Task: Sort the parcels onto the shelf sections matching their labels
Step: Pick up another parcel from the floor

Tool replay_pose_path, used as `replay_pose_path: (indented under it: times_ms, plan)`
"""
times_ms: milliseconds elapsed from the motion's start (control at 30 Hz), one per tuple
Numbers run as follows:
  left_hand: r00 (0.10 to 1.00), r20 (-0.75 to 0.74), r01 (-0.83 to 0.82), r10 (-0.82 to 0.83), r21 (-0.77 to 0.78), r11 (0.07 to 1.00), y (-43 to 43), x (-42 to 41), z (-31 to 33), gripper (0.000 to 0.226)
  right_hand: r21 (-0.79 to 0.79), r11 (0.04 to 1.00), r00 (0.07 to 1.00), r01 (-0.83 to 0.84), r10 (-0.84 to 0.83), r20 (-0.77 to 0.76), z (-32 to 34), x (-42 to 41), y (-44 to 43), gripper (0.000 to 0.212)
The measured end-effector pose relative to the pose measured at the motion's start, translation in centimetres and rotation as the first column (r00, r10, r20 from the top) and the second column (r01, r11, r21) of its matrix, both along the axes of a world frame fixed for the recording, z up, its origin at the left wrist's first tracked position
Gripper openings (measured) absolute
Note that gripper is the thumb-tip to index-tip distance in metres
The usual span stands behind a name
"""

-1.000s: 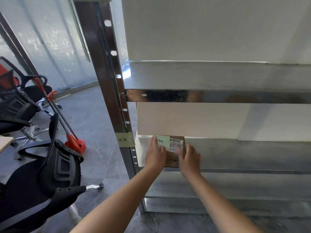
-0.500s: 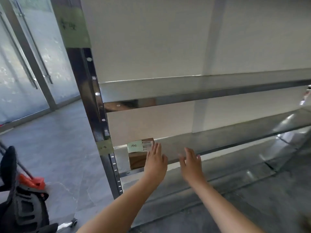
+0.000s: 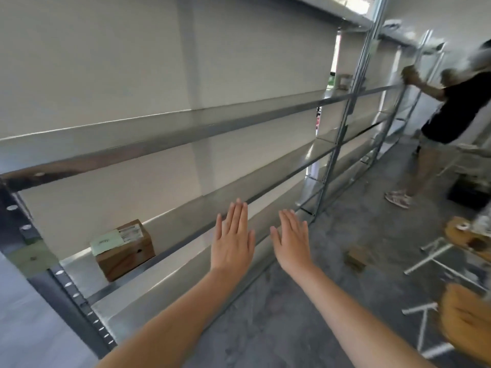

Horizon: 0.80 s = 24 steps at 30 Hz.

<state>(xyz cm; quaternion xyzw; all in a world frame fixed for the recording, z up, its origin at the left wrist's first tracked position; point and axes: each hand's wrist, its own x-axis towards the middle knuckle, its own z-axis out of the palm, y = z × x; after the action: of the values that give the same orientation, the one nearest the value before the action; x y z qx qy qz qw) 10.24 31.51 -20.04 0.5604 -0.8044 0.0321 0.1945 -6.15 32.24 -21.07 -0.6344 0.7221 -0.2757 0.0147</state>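
A small brown cardboard parcel [image 3: 125, 249] with a green note and a white barcode label on top rests on the lower metal shelf [image 3: 186, 216], near the left upright. A green section label [image 3: 29, 257] is stuck on that upright. My left hand [image 3: 232, 240] and my right hand [image 3: 292, 240] hover flat, fingers apart, in front of the shelf and well to the right of the parcel. Neither hand holds anything.
Another person [image 3: 451, 110] in a black shirt stands at the far right, reaching to a shelf. A small brown box [image 3: 356, 257] lies on the grey floor. White-legged stands with wooden tops [image 3: 467, 320] are at the right.
My hands have left the parcel, which stays on the lower shelf. My view has swung right, so the parcel now sits far left and the aisle shows.
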Motion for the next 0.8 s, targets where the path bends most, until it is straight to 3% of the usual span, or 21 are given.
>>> replay_pose_path:
  times_ms: [133, 233, 667, 800]
  plan:
    - [0.999, 0.028, 0.045, -0.045, 0.002, 0.999, -0.7, -4.2, 1.1, 0.072, -0.123, 0.985, 0.992, 0.125, -0.119, 0.052, 1.4, -4.4, 1.4, 0.053]
    - [0.994, 0.047, 0.094, -0.094, -0.010, 0.996, -1.7, -8.1, 2.0, 0.076, -0.164, 0.970, 0.984, 0.177, -0.179, 0.008, 2.1, -8.3, 1.8, 0.054]
    - [0.970, -0.017, 0.232, -0.244, -0.253, 0.939, -7.7, -27.2, 2.4, 0.068, -0.173, 0.924, 0.937, 0.340, -0.348, -0.016, 2.7, -25.8, -1.3, 0.062]
    - [0.960, -0.010, 0.266, -0.279, -0.259, 0.928, -10.2, -33.0, 1.9, 0.069, -0.125, 0.921, 0.925, 0.370, -0.378, -0.047, 1.8, -30.7, -2.9, 0.066]
